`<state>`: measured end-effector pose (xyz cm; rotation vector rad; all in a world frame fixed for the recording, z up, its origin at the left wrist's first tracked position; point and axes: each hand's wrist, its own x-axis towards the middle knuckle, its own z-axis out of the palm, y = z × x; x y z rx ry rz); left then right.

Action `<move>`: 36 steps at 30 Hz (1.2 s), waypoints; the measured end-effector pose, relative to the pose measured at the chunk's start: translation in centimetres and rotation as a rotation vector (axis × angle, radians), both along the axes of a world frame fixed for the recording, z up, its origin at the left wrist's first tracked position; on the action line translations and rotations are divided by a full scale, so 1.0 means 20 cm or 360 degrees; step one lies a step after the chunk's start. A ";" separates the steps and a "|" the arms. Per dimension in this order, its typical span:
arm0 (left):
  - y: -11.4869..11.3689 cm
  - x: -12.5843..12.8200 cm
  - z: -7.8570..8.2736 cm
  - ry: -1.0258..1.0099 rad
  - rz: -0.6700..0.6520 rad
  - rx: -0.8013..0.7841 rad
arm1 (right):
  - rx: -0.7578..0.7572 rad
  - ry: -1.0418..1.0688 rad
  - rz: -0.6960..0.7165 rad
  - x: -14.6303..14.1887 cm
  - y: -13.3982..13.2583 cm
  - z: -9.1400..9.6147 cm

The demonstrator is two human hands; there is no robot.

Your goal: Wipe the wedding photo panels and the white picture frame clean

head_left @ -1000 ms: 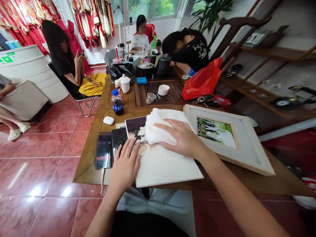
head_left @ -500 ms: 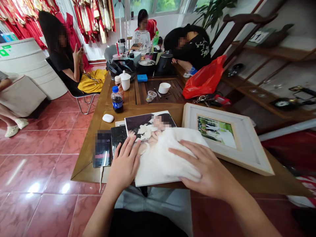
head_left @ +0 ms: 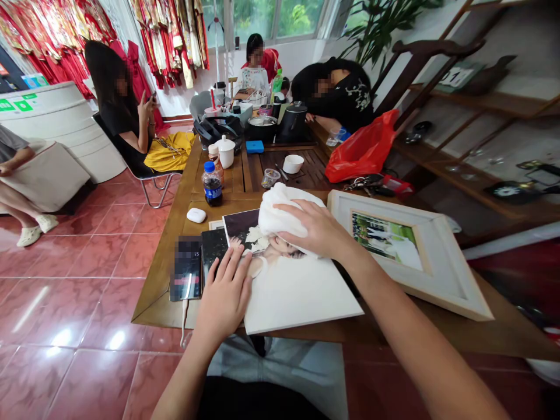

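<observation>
A large photo print point(head_left: 301, 294) lies at the table's near edge, showing a person in white with flowers. My left hand point(head_left: 224, 289) rests flat on its left side, fingers spread. My right hand point(head_left: 312, 224) is curved over a bunched white cloth point(head_left: 280, 213) and presses it on the print's upper part. The cloth hides part of the picture. Under the print's left edge another dark photo point(head_left: 212, 248) shows. Right of the print lies a white picture frame point(head_left: 441, 251) with an outdoor photo in it.
A phone point(head_left: 186, 271) with a cable and a white earbud case point(head_left: 196, 215) lie at left. Behind stand a cola bottle point(head_left: 212, 185), a lidded white mug point(head_left: 226, 153), a small bowl point(head_left: 293, 164) and a red plastic bag point(head_left: 365, 149). Several people sit around.
My right hand has slid the cloth away from me, from the print's lower right to its upper edge, baring the pale lower part. My left hand stays on the print.
</observation>
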<state>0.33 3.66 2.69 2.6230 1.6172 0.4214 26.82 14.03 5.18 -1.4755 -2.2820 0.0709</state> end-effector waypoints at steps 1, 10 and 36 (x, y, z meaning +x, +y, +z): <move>0.00 0.00 0.00 -0.0004 0.0000 0.0001 | 0.0022 -0.0003 0.0009 0.00 -0.02 -0.01; 0.00 0.00 0.00 -0.0010 -0.0042 0.0010 | 0.0178 -0.0073 0.0256 0.09 -0.51 -0.07; 0.01 -0.02 0.01 0.0038 -0.0101 0.0021 | 0.0048 -0.0091 0.0088 -0.15 -0.07 0.02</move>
